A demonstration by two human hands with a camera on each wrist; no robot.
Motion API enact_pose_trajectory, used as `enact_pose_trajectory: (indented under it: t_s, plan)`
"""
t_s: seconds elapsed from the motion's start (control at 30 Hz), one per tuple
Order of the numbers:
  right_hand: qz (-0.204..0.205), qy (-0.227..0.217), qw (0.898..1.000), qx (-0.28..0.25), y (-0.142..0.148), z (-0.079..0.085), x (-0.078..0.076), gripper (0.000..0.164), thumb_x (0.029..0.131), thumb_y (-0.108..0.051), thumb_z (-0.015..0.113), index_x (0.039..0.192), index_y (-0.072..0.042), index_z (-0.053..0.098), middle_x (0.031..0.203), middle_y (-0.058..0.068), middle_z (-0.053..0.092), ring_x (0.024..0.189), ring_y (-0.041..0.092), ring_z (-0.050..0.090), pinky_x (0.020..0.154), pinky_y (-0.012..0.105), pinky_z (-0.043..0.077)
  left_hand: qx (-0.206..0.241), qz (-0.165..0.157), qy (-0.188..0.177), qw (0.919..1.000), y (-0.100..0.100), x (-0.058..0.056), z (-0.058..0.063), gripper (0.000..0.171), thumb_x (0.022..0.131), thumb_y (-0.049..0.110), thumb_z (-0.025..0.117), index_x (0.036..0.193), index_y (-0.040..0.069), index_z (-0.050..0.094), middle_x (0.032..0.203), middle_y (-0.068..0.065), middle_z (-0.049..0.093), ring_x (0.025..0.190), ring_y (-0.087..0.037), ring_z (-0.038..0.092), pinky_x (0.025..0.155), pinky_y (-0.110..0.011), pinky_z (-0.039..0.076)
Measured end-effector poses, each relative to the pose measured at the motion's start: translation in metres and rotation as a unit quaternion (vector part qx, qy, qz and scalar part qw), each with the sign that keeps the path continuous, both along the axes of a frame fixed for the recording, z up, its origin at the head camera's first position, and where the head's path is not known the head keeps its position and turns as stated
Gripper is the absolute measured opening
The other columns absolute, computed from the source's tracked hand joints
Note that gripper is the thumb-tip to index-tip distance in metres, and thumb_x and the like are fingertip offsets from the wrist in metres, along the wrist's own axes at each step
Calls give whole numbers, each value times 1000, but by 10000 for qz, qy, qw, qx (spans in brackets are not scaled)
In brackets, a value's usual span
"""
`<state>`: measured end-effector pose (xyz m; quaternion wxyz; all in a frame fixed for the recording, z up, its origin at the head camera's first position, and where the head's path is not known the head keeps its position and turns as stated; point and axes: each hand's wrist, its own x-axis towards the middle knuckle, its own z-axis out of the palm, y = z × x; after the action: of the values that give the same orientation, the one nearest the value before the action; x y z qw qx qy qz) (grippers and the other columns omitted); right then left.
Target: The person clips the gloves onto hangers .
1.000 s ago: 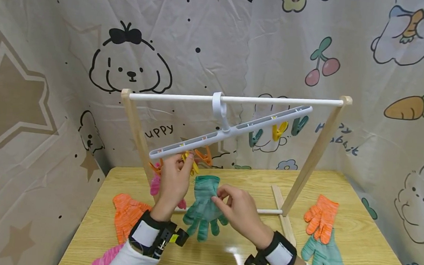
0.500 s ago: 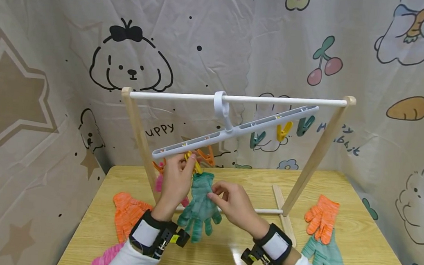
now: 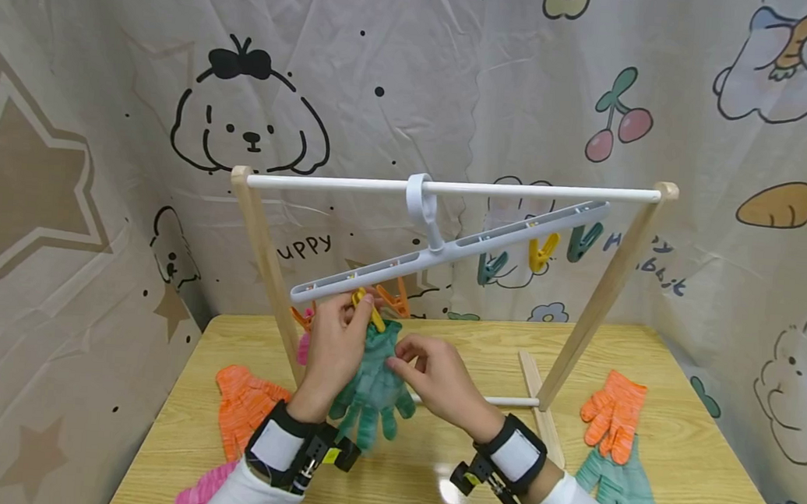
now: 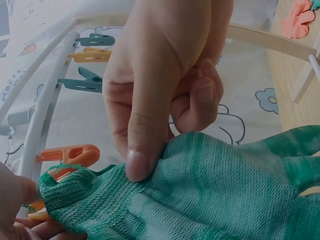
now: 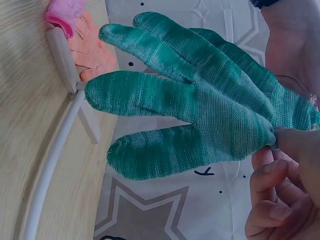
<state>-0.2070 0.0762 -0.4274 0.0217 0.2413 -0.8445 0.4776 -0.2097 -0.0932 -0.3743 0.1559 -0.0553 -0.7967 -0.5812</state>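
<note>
A green knitted glove [image 3: 375,379] hangs fingers-down below the left half of the white hanger [image 3: 456,248]. My right hand [image 3: 440,376] pinches its edge near the cuff between thumb and forefinger, as the left wrist view also shows with the glove [image 4: 215,185] spread sideways. My left hand [image 3: 334,341] pinches a yellow clothespin [image 3: 369,310] under the hanger bar, its tip overlapping the glove's cuff. Beside that, an orange clothespin [image 3: 395,297] hangs. In the right wrist view the glove's fingers [image 5: 140,95] hang loose; whether the yellow clothespin grips the cuff I cannot tell.
The hanger tilts down leftward from the rack's white rod [image 3: 541,191]. Green and yellow clothespins [image 3: 542,252] hang on its right half. A pink glove [image 3: 304,346] hangs behind my left hand. Orange [image 3: 245,409] and pink gloves [image 3: 204,488] lie left; orange [image 3: 613,415] and green gloves [image 3: 628,494] lie right.
My right hand has brought the green glove left and slightly up, so its cuff now meets the yellow clothespin. My left hand has stayed nearly in place with the clothespin.
</note>
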Motion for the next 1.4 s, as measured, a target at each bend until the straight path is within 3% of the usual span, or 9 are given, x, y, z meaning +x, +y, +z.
enact_pose_trajectory:
  t_s: [0.1, 0.2, 0.4, 0.43, 0.73, 0.9, 1.07, 1.2, 1.4]
  plan:
    - [-27, -31, 10000, 8, -1, 2, 0, 6, 96, -17, 69, 96, -11, 71, 90, 4, 72, 54, 17, 54, 50, 21, 44, -12, -29, 18, 10000, 0, 0, 0, 27, 105, 16, 52, 110, -4, 70, 103, -17, 77, 60, -3, 49, 52, -20, 33]
    - [-22, -67, 10000, -12, -2, 4, 1, 7, 96, -17, 69, 97, -10, 71, 91, 5, 73, 53, 15, 52, 50, 22, 43, -25, -32, 1, 10000, -1, 0, 0, 26, 105, 16, 53, 111, -3, 70, 103, -18, 77, 51, -3, 40, 49, -21, 28]
    - [-2, -14, 10000, -14, -2, 5, 1, 8, 96, -18, 69, 97, -10, 71, 90, 5, 73, 52, 11, 50, 49, 22, 41, -42, 98, -204, 9997, -2, 1, -2, 27, 104, 19, 56, 116, 0, 70, 81, -20, 73, 39, -5, 28, 41, -22, 22]
    - [2, 1, 10000, -8, -2, 5, 1, 8, 96, -18, 70, 96, -10, 71, 90, 5, 73, 52, 10, 49, 49, 22, 41, -38, 103, -238, 9997, -3, 1, -2, 27, 104, 20, 57, 116, 0, 69, 75, -21, 70, 39, -5, 28, 41, -22, 22]
    - [-18, 118, 9999, -27, -4, 5, 0, 9, 95, -19, 71, 95, -10, 71, 90, 6, 73, 51, 9, 48, 48, 21, 41, -24, 167, -390, 9991, -5, 0, -3, 28, 103, 24, 59, 115, 1, 69, 91, -18, 77, 39, -3, 28, 40, -22, 23]
    - [-61, 164, 9998, -15, -6, 5, -1, 10, 95, -21, 71, 95, -11, 71, 90, 4, 73, 53, 11, 49, 48, 21, 41, -7, 251, -435, 9987, -6, 1, -3, 27, 102, 25, 60, 112, 2, 71, 70, -17, 71, 40, -3, 29, 41, -21, 22]
    - [-100, 121, 9999, -11, -7, 4, -2, 11, 95, -22, 71, 95, -11, 71, 90, 4, 73, 54, 7, 49, 50, 22, 42, -40, 336, -417, 9986, -6, 1, -5, 27, 101, 27, 63, 108, 2, 70, 57, -3, 58, 42, -2, 32, 42, -22, 22]
    - [-126, 78, 9999, 12, -8, 4, -3, 10, 95, -22, 71, 95, -11, 72, 91, 4, 73, 55, 8, 50, 50, 22, 43, -93, 383, -390, 9985, -7, 0, -7, 28, 100, 29, 65, 101, 1, 67, 54, 4, 44, 42, -1, 32, 42, -22, 22]
    - [-168, 143, 9997, 45, -9, 4, -3, 11, 95, -23, 72, 95, -11, 72, 90, 3, 74, 55, 10, 50, 51, 22, 42, -92, 357, -396, 9985, -8, 0, -8, 29, 100, 29, 64, 103, 1, 65, 55, 4, 44, 41, -2, 33, 41, -22, 24]
